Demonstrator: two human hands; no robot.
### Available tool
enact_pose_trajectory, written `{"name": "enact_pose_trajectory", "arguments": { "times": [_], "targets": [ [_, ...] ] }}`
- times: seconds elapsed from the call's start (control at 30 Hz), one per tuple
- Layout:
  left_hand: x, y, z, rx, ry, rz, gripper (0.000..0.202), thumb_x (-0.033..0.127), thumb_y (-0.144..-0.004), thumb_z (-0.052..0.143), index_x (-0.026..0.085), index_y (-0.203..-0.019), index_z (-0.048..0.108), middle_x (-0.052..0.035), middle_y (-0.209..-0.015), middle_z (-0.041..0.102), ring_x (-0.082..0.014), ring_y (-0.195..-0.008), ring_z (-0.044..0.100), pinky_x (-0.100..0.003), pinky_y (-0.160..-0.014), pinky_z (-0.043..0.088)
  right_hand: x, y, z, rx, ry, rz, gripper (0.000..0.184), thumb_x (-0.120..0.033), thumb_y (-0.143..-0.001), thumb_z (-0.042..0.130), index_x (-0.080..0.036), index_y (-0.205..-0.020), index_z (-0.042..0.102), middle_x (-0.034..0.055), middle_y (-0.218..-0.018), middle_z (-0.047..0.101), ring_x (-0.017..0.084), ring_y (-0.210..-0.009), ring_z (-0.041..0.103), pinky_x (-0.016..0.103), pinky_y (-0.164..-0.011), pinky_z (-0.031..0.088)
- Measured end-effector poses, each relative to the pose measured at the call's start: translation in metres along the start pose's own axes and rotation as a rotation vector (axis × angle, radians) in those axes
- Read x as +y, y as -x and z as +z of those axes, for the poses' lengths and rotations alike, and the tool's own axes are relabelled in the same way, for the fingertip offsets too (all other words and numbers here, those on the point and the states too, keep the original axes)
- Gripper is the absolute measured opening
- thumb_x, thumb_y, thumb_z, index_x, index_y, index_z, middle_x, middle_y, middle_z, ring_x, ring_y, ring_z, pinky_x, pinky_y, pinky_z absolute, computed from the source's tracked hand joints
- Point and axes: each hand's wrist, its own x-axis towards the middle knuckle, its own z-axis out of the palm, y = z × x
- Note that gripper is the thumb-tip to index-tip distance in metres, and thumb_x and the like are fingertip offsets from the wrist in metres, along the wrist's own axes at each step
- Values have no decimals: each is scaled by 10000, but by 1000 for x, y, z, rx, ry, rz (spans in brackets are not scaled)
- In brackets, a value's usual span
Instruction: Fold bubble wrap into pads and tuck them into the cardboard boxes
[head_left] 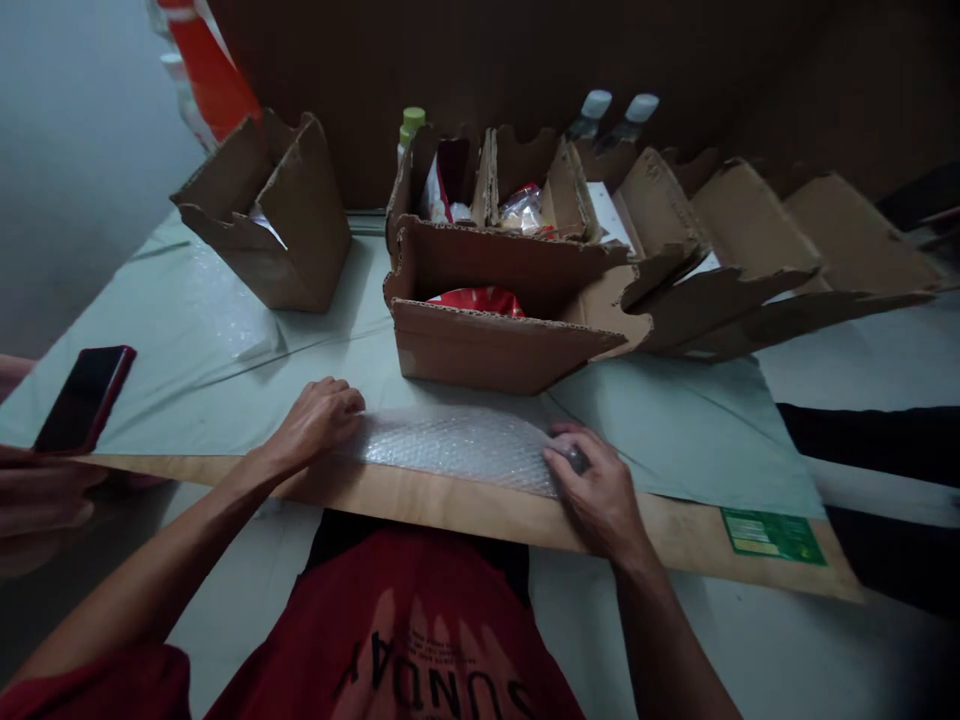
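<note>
A strip of clear bubble wrap (450,442) lies along the table's front edge between my hands. At its left end, my left hand (321,422) is closed, fingers curled on the wrap. My right hand (596,490) is closed at the other end around a small dark rounded object (574,456), which touches the wrap; its kind is mostly hidden by my fingers. Just beyond the wrap stands a cardboard bin (480,350) with a red packet (480,300) inside.
More cardboard bins (750,215) run to the back right, some holding packets. Another bin (300,240) stands at the left, near loose plastic wrap (240,320). A phone (84,398) lies at the left edge, beside another person's hand (45,505). Bottles with white caps (596,104) stand behind.
</note>
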Motion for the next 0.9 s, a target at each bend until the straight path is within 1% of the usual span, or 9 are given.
{"name": "enact_pose_trajectory", "arguments": {
  "times": [0.07,0.17,0.23,0.33,0.43,0.57,0.73,0.8,0.9],
  "targets": [
    [5,10,-8,225,31,41,121,196,-833,557,229,-864,669,-88,-1027,721,-280,-1001,647,-430,-917,485,-11,6,-20,84,-91,-71,44,-249,-888,552,-243,-872,594,75,-1044,745,245,-995,693,425,-925,516],
    [8,19,-15,487,1,76,96,185,-864,569,235,-880,649,-88,-1214,697,-303,-1199,603,-492,-1049,436,-19,4,-36,157,-34,-238,133,-145,-835,518,-254,-876,580,64,-1103,744,271,-1143,666,480,-1008,476],
    [5,24,-10,435,-24,125,105,186,-882,566,240,-878,656,-84,-1214,707,-315,-1239,591,-528,-1082,409,-9,3,-35,48,88,-292,209,-96,-790,488,-249,-865,609,59,-1142,746,294,-1233,626,508,-1025,449],
    [-6,36,4,175,11,230,180,210,-882,553,247,-997,687,-95,-1240,706,-316,-1229,608,-563,-1110,388,23,12,-28,-170,253,-299,308,-79,-765,470,-232,-928,683,70,-1208,739,311,-1264,599,505,-982,455],
    [-7,49,7,150,71,246,359,309,-912,558,227,-1255,626,-133,-1364,646,-325,-1279,589,-589,-1150,358,42,22,-28,-139,327,-231,329,-136,-842,472,-218,-1055,709,89,-1258,721,316,-1264,597,502,-968,460],
    [21,37,4,316,119,237,309,241,-951,533,244,-1246,629,-103,-1335,668,-292,-1307,576,-551,-1151,394,-5,7,-3,-87,287,-216,307,-237,-969,473,-228,-1177,700,91,-1312,698,316,-1295,573,530,-1027,440],
    [43,2,37,307,103,179,318,121,-945,492,195,-1204,662,-138,-1326,662,-311,-1307,551,-532,-1082,476,-95,-23,86,-339,186,-530,310,-196,-993,493,-208,-1239,682,101,-1451,609,268,-1363,517,446,-1062,454],
    [37,0,51,276,107,161,316,156,-969,491,168,-1247,641,-161,-1357,635,-319,-1310,539,-535,-1089,472,-94,-21,101,-382,195,-574,324,-225,-998,516,-200,-1285,664,106,-1492,573,267,-1394,486,432,-1091,434],
    [24,5,62,242,139,160,330,221,-1006,485,185,-1314,597,-145,-1440,578,-310,-1378,480,-544,-1141,426,-47,-4,78,-340,234,-490,386,-271,-1011,506,-216,-1376,618,100,-1486,581,280,-1385,491,457,-1101,408]
  ]
}}
